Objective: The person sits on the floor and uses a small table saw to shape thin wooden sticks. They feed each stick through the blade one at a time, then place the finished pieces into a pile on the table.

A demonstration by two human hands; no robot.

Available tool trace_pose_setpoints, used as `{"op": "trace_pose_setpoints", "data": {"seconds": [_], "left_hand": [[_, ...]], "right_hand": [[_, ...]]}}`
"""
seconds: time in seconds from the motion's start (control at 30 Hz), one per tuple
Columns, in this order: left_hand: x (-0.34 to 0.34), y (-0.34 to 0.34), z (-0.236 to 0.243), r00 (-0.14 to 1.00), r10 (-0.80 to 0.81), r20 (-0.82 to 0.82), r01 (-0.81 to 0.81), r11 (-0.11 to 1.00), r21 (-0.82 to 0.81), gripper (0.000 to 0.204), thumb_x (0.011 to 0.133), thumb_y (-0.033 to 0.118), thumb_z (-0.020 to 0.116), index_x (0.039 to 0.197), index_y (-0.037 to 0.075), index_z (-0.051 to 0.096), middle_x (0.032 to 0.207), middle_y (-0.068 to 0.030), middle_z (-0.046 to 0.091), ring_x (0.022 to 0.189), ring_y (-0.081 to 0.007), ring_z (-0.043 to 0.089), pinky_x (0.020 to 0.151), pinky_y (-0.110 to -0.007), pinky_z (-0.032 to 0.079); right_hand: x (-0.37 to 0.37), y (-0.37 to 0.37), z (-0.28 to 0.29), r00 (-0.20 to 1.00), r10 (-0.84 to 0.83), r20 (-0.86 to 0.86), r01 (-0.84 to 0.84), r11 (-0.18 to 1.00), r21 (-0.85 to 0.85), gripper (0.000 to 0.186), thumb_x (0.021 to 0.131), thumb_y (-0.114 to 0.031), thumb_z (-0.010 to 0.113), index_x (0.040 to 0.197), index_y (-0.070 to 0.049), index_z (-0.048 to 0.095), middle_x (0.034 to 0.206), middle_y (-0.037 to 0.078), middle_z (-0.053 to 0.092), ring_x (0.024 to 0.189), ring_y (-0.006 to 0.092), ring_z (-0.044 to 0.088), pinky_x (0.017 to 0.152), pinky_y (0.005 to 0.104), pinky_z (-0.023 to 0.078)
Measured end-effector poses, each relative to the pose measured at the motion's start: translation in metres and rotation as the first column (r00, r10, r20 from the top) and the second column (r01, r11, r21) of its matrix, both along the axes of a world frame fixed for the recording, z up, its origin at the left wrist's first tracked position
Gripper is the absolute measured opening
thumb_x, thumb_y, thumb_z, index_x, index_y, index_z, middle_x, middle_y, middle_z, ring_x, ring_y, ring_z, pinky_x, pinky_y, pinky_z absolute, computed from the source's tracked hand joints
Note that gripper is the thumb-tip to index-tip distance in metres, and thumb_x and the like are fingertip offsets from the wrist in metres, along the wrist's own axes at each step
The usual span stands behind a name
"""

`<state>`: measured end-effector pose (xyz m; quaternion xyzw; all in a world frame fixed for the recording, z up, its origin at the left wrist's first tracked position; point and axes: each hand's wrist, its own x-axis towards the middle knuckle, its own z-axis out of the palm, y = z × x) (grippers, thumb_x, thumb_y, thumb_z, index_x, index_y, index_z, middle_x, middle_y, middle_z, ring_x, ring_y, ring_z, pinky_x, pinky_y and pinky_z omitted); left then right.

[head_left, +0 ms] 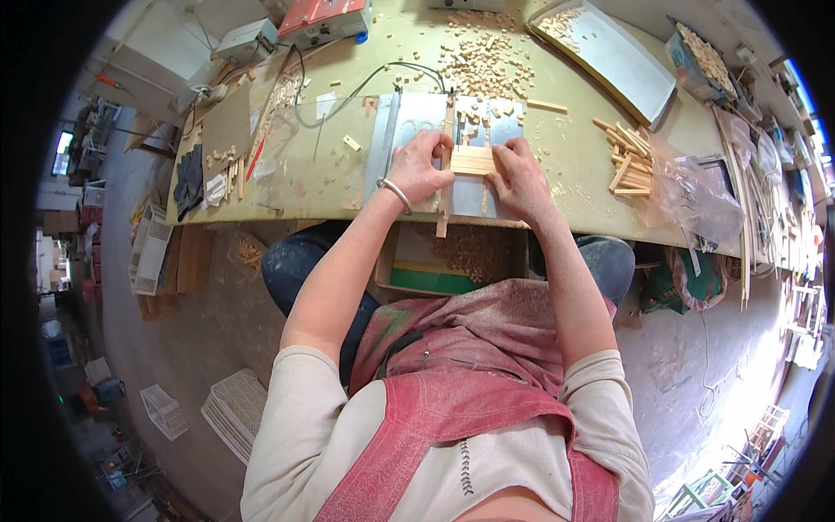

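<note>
Long pale-green bench (pixel 287 187) across the front. At its far right, a shallow tray (pixel 609 70), tilted, some wood bits in its far end. Mid-bench, near edge: a metal plate (pixel 417 113), strewn at the far side. Right of it, a loose stick pile (pixel 623 161). Over the plate, between both hands: a flat block of pale strips (pixel 471 160), lying crosswise. Beyond, the smallest items: scattered chips (pixel 487 56), some on the plate. Risks, as judged: uneven pressure from the two ends could splay the strips; a chip caught beneath could tilt them. A dark slot (pixel 458 130) runs just beyond; whether it holds a blade, too small to tell, but if so, fingertips are near. Pose: forearms reach forward, converging; wrists low over the near edge. Left hand (pixel 422 167) at the left end, right hand (pixel 522 181) at the right. Fingers curled, not spread; thumb and forefinger of each pinching its end of the strips.
</note>
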<state>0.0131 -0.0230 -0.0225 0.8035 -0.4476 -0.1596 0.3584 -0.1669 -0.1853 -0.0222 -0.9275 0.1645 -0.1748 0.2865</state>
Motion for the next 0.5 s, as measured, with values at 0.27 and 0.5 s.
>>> {"op": "trace_pose_setpoints", "data": {"seconds": [0.27,0.5], "left_hand": [[0.01,-0.009,0.001,1.0,-0.006,0.0,0.006,1.0,0.008,0.046,0.072,0.023,0.08,0.115,0.01,0.068,0.094,-0.0041,0.059,0.078,-0.017,0.058,0.076,-0.032,0.054],[0.019,-0.017,-0.002,1.0,-0.012,-0.001,0.012,1.0,0.021,0.047,0.072,0.024,0.08,0.115,0.009,0.068,0.095,-0.0038,0.059,0.079,-0.0165,0.058,0.077,-0.031,0.054]], "right_hand": [[0.008,-0.007,-0.003,1.0,-0.02,-0.014,0.02,1.0,0.0,0.042,0.09,-0.013,0.077,0.128,0.001,0.065,0.124,0.021,0.058,0.114,0.0389,0.063,0.098,0.0449,0.054],[0.015,-0.012,0.0,0.998,-0.045,-0.045,0.046,0.999,0.006,0.044,0.09,-0.014,0.076,0.13,0.0,0.065,0.127,0.02,0.058,0.117,0.0385,0.063,0.1,0.0446,0.054]]}}
